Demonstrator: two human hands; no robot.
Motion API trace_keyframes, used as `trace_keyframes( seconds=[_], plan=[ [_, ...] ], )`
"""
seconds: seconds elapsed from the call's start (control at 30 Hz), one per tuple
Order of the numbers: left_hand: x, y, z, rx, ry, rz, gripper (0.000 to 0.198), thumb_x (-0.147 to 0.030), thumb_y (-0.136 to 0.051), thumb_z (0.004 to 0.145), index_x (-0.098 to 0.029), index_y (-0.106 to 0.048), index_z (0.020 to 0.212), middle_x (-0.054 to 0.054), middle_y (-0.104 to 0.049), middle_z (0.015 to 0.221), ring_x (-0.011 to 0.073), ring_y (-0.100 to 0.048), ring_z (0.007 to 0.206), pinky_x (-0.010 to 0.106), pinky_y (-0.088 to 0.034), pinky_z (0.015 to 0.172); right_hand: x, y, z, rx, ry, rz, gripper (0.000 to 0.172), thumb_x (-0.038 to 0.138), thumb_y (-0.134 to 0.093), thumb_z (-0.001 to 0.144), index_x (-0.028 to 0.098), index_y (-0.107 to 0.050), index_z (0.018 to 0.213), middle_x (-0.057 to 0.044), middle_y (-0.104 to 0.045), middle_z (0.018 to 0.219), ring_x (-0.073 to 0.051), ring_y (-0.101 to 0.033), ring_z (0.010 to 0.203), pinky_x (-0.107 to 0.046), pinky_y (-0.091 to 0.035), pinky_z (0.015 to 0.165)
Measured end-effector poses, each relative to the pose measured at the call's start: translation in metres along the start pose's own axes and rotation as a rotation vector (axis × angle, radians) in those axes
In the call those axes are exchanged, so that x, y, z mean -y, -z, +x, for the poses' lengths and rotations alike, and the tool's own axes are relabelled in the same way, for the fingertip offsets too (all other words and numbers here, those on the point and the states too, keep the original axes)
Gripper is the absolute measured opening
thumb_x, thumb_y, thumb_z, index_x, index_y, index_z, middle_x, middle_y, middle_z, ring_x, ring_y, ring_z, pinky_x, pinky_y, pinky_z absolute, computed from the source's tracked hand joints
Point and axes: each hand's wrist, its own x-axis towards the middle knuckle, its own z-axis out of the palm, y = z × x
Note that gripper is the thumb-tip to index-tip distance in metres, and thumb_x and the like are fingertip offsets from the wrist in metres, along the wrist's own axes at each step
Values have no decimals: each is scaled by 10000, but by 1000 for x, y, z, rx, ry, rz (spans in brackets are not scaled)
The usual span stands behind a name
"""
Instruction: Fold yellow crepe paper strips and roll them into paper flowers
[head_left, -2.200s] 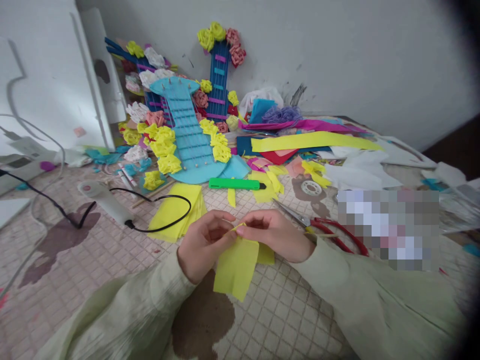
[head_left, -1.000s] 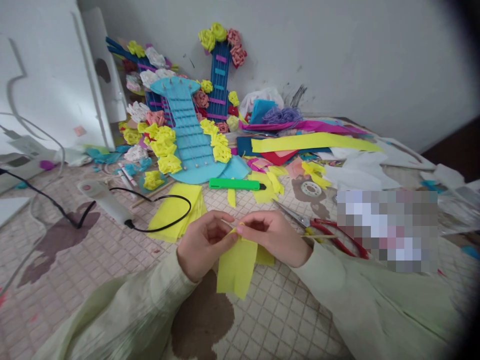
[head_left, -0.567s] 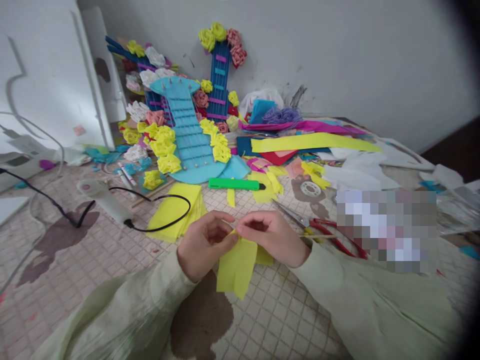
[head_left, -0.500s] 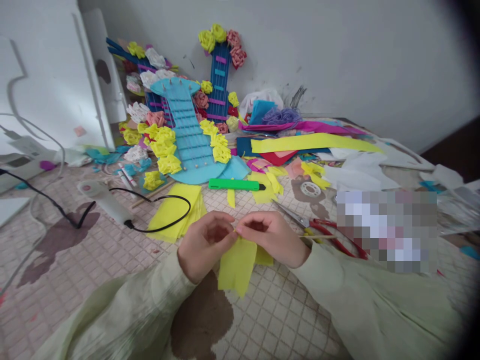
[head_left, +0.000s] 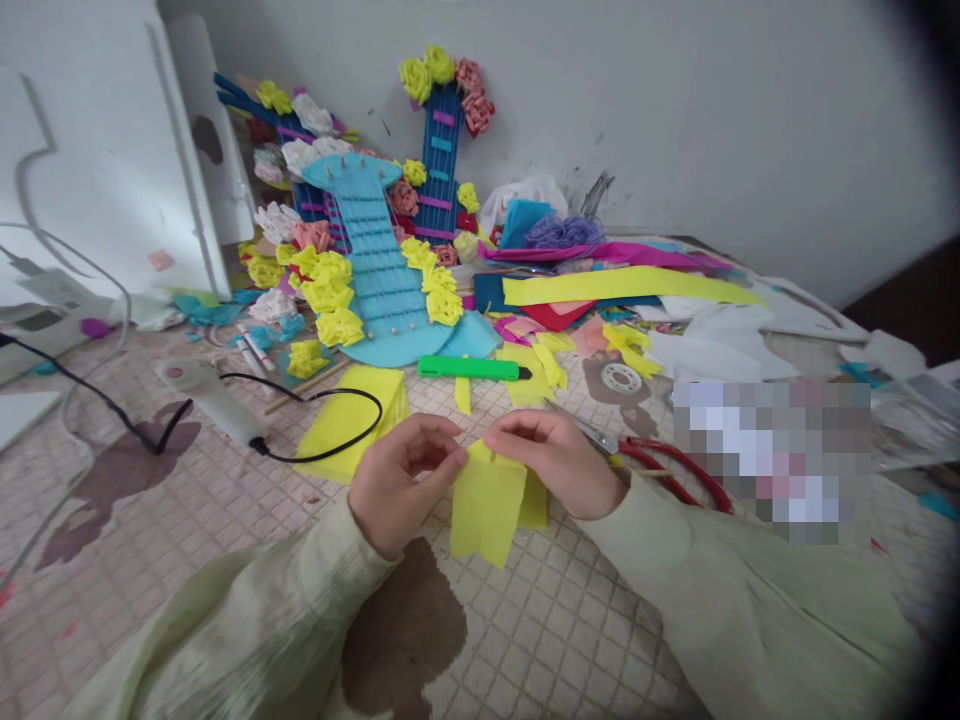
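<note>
Between my two hands hangs a piece of yellow crepe paper point(head_left: 487, 510), its lower edge uneven. My right hand point(head_left: 562, 465) pinches its top edge between thumb and fingers. At the upper left corner is my left hand point(head_left: 401, 485), fingers curled and thumb against the paper. Another yellow flap shows behind, below my right hand. Beyond my left hand lies a stack of yellow paper sheets point(head_left: 345, 430). Scissors with red handles point(head_left: 679, 478) rest just past my right hand, partly hidden by it. A green utility knife point(head_left: 472, 369) lies farther back.
A white glue gun point(head_left: 210, 405) with a black cord lies on the left. A light-blue paper guitar point(head_left: 379, 270) with yellow flowers leans at the back, near dark-blue ones. A tape roll point(head_left: 621, 378) and a long yellow strip point(head_left: 630, 287) are at right. One area is pixelated.
The yellow paper has shifted slightly right and up, and its top edge is spread wider. My fingertips, close together at its top before, are now farther apart.
</note>
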Motion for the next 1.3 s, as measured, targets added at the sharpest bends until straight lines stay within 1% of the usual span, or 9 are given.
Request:
trace_keyframes(
  seconds=[0.13, 0.23, 0.33, 0.5, 0.6, 0.67, 0.83, 1.03, 1.3],
  plan=[
    [-3, -2, 0, -17, 44, -57, 227, -225, -621, 659, -160, -518, 851, -12, -568, 659, 110, -556, 621, 223, -458, 580, -2, 0, 2, -64, -41, 87, 164, 317, -629, 616, 156, -603, 632, 8, -571, 615, -97, -496, 571, -234, -393, 552],
    [-2, -4, -1, 145, 151, -136, 297, -238, -656, 627, -155, -519, 876, 18, -603, 742, 141, -584, 701, 265, -473, 645, -4, 1, 4, -101, -42, 156, 194, 342, -636, 614, 154, -602, 645, 5, -573, 628, -95, -495, 572, -234, -392, 552],
    [0, -4, -2, 262, 201, -147, 190, -253, -629, 650, -142, -536, 774, 29, -618, 713, 143, -586, 653, 262, -469, 598, -3, 2, 5, -104, -34, 163, 221, 368, -626, 632, 151, -598, 667, -5, -572, 640, -97, -498, 571, -236, -396, 544],
    [0, 0, -1, 189, 39, 185, 115, -244, -553, 690, -139, -579, 651, -10, -553, 558, 100, -489, 502, 196, -381, 448, 6, 4, -3, -27, 183, -157, 360, 329, -656, 614, 187, -591, 938, -37, -600, 876, -143, -547, 756, -266, -432, 665],
    [-2, 1, -2, 178, -8, 338, 143, -252, -543, 694, -144, -609, 627, -11, -542, 532, 103, -479, 499, 195, -378, 448, 9, 2, -8, 66, 322, -356, 213, 286, -637, 641, 189, -624, 830, -21, -618, 803, -144, -549, 755, -265, -421, 703],
    [-3, 1, -2, 107, 4, 306, 143, -270, -552, 695, -144, -619, 679, 4, -574, 587, 115, -507, 534, 201, -401, 469, 7, 0, -8, 65, 305, -364, 113, 279, -579, 696, 174, -613, 722, -11, -604, 704, -127, -537, 680, -246, -419, 634],
    [-2, 3, -1, -122, -24, 106, 152, -291, -580, 690, -139, -587, 708, 10, -581, 658, 114, -528, 573, 202, -423, 504, 2, -6, -9, 85, 176, -311, 132, 263, -553, 702, 151, -561, 632, 21, -506, 562, -83, -449, 522, -197, -350, 456],
    [-5, 1, -2, 71, 49, 82, 165, -285, -586, 681, -122, -611, 677, 3, -562, 594, 110, -504, 543, 198, -396, 482, 1, -8, -9, -19, 217, -197, 105, 251, -571, 696, 154, -603, 722, -15, -604, 692, -114, -536, 650, -233, -430, 594],
    [-6, 0, 0, -6, 140, -74, 166, -291, -599, 659, -125, -581, 663, -15, -560, 566, 95, -496, 513, 182, -383, 461, -2, -8, -7, -17, 86, 1, 157, 297, -610, 676, 160, -587, 749, -5, -583, 690, -107, -534, 623, -235, -442, 573]
  ],
)
